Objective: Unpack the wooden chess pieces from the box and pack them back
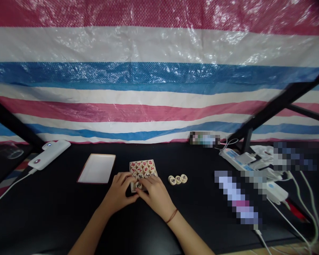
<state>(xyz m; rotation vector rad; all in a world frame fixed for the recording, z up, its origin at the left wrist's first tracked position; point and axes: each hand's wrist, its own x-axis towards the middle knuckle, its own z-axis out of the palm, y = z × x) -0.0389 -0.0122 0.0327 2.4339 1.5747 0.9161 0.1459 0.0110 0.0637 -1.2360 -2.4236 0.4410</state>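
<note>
A shallow open box point(155, 166) on the black table holds rows of round wooden Chinese chess pieces point(146, 169), red characters at the back and black ones in front. My left hand point(119, 189) curls around the box's near left corner, its thumb along the front edge and its fingers over the left side. Reaching in from the right, my right hand point(158, 194) has its thumb and forefinger closed about a black-marked piece in the front row. Part of that row is hidden under its fingers. Three more pieces point(178, 179) lie to the right, leaning on each other.
A box lid point(97, 169) lies inside up on the left. Behind it is a white power strip point(50, 154) with a cable. Another power strip point(238, 161), cables and blurred items occupy the right. Striped plastic sheeting point(138, 117) hangs behind, between black frame bars.
</note>
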